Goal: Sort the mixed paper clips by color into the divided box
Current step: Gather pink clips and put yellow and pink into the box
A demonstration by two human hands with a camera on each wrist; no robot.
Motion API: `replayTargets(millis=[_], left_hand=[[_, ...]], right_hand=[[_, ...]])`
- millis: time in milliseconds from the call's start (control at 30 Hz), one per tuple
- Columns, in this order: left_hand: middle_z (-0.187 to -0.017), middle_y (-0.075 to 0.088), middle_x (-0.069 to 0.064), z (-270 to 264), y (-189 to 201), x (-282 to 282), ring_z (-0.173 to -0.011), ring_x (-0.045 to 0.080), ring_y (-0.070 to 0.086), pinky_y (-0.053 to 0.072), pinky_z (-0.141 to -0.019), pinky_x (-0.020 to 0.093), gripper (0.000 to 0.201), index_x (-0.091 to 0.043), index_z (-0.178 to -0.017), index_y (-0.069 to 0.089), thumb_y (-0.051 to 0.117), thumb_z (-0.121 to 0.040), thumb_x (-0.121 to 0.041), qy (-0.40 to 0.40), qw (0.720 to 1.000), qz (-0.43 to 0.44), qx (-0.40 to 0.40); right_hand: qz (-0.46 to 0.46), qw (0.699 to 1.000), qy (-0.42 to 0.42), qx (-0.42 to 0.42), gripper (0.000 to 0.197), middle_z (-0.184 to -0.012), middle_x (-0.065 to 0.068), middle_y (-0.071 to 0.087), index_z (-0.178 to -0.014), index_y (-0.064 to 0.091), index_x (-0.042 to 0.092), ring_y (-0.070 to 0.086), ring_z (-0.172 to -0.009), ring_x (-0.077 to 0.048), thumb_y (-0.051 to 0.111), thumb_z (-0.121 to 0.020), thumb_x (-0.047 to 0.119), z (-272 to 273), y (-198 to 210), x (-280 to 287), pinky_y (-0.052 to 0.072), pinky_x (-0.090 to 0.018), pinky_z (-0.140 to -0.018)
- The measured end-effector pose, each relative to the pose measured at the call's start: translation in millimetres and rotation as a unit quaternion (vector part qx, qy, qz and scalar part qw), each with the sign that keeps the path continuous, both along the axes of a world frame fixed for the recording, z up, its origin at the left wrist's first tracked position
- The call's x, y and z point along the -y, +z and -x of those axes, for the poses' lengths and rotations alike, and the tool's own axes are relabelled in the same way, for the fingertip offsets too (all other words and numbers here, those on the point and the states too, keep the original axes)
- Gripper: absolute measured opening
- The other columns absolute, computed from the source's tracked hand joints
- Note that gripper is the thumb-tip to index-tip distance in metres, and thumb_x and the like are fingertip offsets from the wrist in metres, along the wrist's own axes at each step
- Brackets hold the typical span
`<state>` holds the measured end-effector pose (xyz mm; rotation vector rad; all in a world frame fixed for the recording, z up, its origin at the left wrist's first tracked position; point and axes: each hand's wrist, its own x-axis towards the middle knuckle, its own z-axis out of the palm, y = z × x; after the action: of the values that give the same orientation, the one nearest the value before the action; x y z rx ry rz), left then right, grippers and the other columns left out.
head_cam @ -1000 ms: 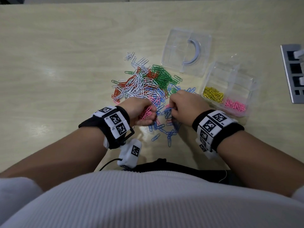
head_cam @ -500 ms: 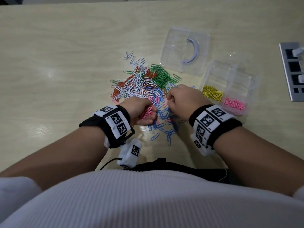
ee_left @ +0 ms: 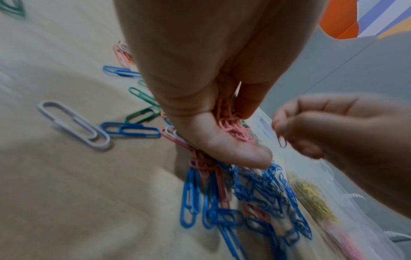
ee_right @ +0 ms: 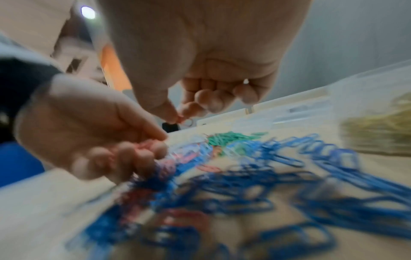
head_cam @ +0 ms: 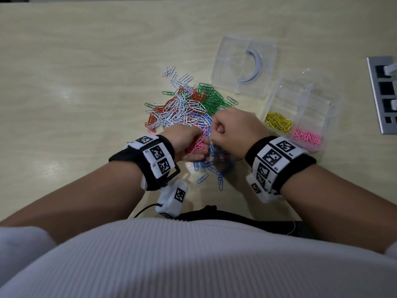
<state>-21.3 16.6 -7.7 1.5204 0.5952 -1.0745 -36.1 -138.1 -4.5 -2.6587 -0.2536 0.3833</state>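
Pale tabletop (head_cam: 86, 61): my left hand (head_cam: 187, 143) cups pink clips (head_cam: 195, 146) as batch; right hand (head_cam: 234, 127) pinches single clip, probably adding it.

The desk (head_cam: 86, 61) is pale wood with a faint grain. The mixed paper clips (head_cam: 184, 108) are white, orange-red, green, blue and pink. The divided box (head_cam: 332, 108) is clear plastic, holding yellow clips (head_cam: 278, 121) and pink clips (head_cam: 307, 137). The lid (head_cam: 227, 61) is clear with a bluish-white handle (head_cam: 255, 66). The wristbands (head_cam: 300, 166) are black, with black-and-white square markers. The sweater (head_cam: 193, 259) is white and ribbed.
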Motion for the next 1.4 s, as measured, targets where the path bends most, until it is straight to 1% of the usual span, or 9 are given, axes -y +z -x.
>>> replayTargets(millis=[167, 333, 433, 600, 733, 867, 1033, 1233, 1400], left_hand=[[-0.068, 0.063, 0.007, -1.5, 1.0, 1.1, -0.056, 0.012, 0.062, 0.057, -0.054, 0.023, 0.020, -0.007, -0.092, 0.061, 0.048, -0.097, -0.021, 0.013, 1.000, 0.022, 0.000], [-0.063, 0.061, 0.006, -0.1, -0.3, -10.6, -0.051, 0.011, 0.059, 0.057, -0.059, 0.025, 0.032, -0.009, -0.081, 0.059, 0.039, -0.101, -0.024, 0.014, 1.000, 0.015, -0.011], [-0.062, 0.060, 0.007, 1.3, 0.7, -13.8, -0.052, 0.012, 0.057, 0.057, -0.061, 0.026, 0.033, -0.008, -0.079, 0.058, 0.039, -0.101, -0.022, 0.013, 1.000, 0.011, -0.010], [-0.062, 0.061, 0.008, 1.8, 1.5, -17.7, -0.054, 0.014, 0.058, 0.057, -0.058, 0.026, 0.032, -0.006, -0.081, 0.060, 0.040, -0.101, -0.021, 0.014, 1.000, 0.004, -0.007], [-0.077, 0.063, 0.013, 1.1, 1.2, -18.4, -0.064, 0.019, 0.062, 0.059, -0.058, 0.031, 0.020, -0.002, -0.089, 0.062, 0.048, -0.097, -0.014, 0.026, 1.000, -0.006, 0.011], [-0.071, 0.063, 0.011, 0.9, -0.7, -21.2, -0.061, 0.017, 0.062, 0.060, -0.065, 0.034, 0.018, -0.003, -0.089, 0.063, 0.050, -0.095, -0.014, 0.032, 0.999, -0.002, 0.017], [-0.063, 0.061, 0.009, 1.7, -3.1, -30.0, -0.052, 0.014, 0.059, 0.058, -0.071, 0.034, 0.029, -0.005, -0.082, 0.061, 0.042, -0.099, -0.020, 0.046, 0.999, 0.013, -0.013], [-0.061, 0.062, 0.008, -0.8, -0.2, -39.2, -0.053, 0.015, 0.062, 0.059, -0.056, 0.029, 0.030, -0.005, -0.084, 0.062, 0.041, -0.099, -0.020, 0.043, 0.999, 0.001, -0.011], [-0.072, 0.064, 0.013, -2.6, -0.9, -41.9, -0.058, 0.018, 0.065, 0.060, -0.056, 0.031, 0.022, -0.003, -0.088, 0.064, 0.048, -0.096, -0.016, 0.055, 0.998, -0.008, 0.005]], right_hand=[[-0.073, 0.997, 0.014, 0.002, 0.014, -0.087, 0.004, 0.064, -0.086, 0.068, 0.023, 0.059, -0.087, -0.019, 0.055, -0.085, 0.028, 0.6, 1.7, -8.2, 0.047, -0.035, -0.079], [0.146, 0.989, 0.013, -0.036, 0.022, -0.109, -0.002, 0.059, -0.107, 0.058, 0.021, 0.059, -0.102, -0.027, 0.052, -0.091, 0.036, -3.1, -17.0, 2.2, 0.043, -0.037, -0.084], [0.175, 0.983, 0.040, -0.032, 0.024, -0.113, -0.006, 0.059, -0.110, 0.057, 0.017, 0.059, -0.103, -0.028, 0.050, -0.092, 0.030, -4.0, -22.6, -4.3, 0.041, -0.036, -0.084], [0.147, 0.987, 0.050, -0.045, 0.019, -0.104, -0.003, 0.059, -0.098, 0.057, 0.020, 0.059, -0.097, -0.026, 0.052, -0.088, 0.034, -4.4, -16.6, -9.1, 0.041, -0.036, -0.082], [-0.035, 0.995, 0.059, -0.068, 0.012, -0.077, 0.010, 0.048, -0.074, 0.053, 0.028, 0.052, -0.079, -0.016, 0.059, -0.078, 0.038, 2.6, -2.9, -23.4, 0.046, -0.034, -0.076], [-0.053, 0.997, 0.050, -0.037, 0.010, -0.086, 0.006, 0.053, -0.087, 0.062, 0.025, 0.056, -0.088, -0.021, 0.054, -0.085, 0.031, 0.3, -4.8, -34.4, 0.046, -0.036, -0.078], [0.100, 0.994, 0.046, -0.004, 0.025, -0.110, -0.002, 0.057, -0.108, 0.055, 0.019, 0.058, -0.100, -0.026, 0.055, -0.091, 0.037, -11.3, -20.1, -33.0, 0.041, -0.036, -0.084], [0.105, 0.994, 0.037, 0.007, 0.015, -0.102, -0.003, 0.059, -0.097, 0.059, 0.019, 0.059, -0.093, -0.028, 0.049, -0.091, 0.029, -15.4, -18.3, -36.3, 0.040, -0.036, -0.083], [-0.034, 0.997, 0.065, 0.000, 0.011, -0.083, 0.009, 0.049, -0.087, 0.062, 0.024, 0.056, -0.085, -0.019, 0.056, -0.088, 0.033, -7.6, -2.2, -43.4, 0.043, -0.035, -0.080]])
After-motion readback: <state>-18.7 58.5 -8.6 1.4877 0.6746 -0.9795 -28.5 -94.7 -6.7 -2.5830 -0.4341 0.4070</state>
